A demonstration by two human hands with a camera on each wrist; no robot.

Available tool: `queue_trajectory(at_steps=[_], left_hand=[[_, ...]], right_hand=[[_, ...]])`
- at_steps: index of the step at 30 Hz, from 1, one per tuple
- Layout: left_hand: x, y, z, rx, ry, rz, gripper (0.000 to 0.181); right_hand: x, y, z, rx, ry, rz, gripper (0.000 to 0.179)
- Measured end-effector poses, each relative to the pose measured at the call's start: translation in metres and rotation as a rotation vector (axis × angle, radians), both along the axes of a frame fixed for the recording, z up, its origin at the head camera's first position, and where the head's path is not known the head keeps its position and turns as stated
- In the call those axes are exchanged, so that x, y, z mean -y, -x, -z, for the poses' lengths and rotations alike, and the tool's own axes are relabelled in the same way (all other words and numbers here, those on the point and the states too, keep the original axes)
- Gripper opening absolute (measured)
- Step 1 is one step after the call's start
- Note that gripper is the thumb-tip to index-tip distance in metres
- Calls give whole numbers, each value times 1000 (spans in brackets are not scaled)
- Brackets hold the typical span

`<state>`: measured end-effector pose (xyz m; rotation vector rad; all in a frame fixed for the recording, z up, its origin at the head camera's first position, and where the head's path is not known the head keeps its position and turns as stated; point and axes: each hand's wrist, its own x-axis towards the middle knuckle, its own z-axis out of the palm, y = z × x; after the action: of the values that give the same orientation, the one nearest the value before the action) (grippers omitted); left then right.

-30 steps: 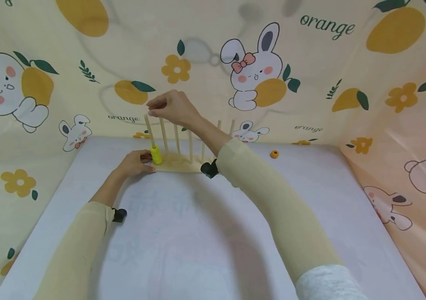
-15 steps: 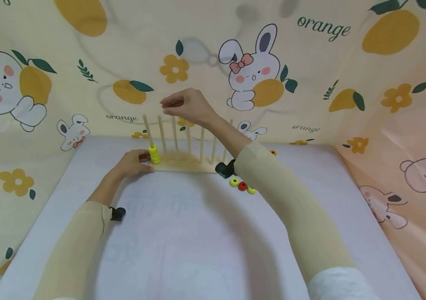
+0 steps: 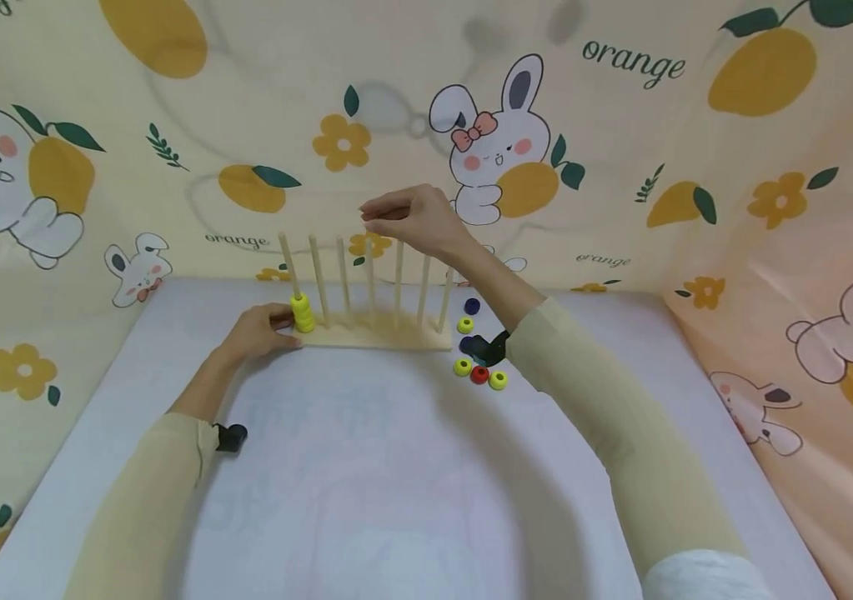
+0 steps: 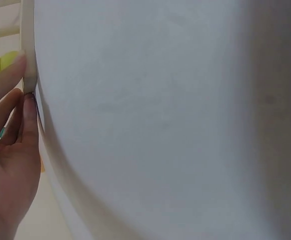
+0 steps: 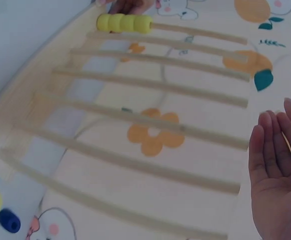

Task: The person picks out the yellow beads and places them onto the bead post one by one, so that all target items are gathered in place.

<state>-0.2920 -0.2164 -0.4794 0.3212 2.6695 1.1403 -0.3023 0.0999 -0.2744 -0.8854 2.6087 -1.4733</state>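
A wooden peg rack (image 3: 381,337) stands near the back of the table, its upright pegs in a row. Several yellow beads (image 3: 303,314) are stacked on the leftmost peg. My left hand (image 3: 253,333) grips the left end of the base; the left wrist view shows thumb and fingertips against that end. Above the middle pegs hovers my right hand (image 3: 422,218), empty. In the right wrist view its fingers (image 5: 270,150) are nearly straight, apart from the peg tips.
Loose beads lie right of the rack: a red bead (image 3: 479,375), yellow beads such as the front one (image 3: 498,380), and a dark blue bead (image 3: 472,307) farther back. A printed cloth (image 3: 621,150) rises behind the table. The right forearm crosses over the table's right part.
My right hand has moved rightward from above the leftmost peg to over the middle pegs, uncovering loose beads. The left hand stays at the rack's end. The view has shifted slightly.
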Motion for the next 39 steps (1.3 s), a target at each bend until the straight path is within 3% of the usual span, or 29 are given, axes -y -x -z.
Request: queue_trajectory(at_steps=[17, 25, 39], left_hand=[[-3, -3, -1, 41, -44, -29, 71], [-3, -1, 0, 74, -69, -42, 73], [-3, -1, -1, 88, -50, -48, 73]], right_hand=[[-72, -2, 9, 105, -3, 134, 32], [-102, -9, 13, 53, 0, 195, 31], [-136, -25, 29, 46, 13, 240, 30]])
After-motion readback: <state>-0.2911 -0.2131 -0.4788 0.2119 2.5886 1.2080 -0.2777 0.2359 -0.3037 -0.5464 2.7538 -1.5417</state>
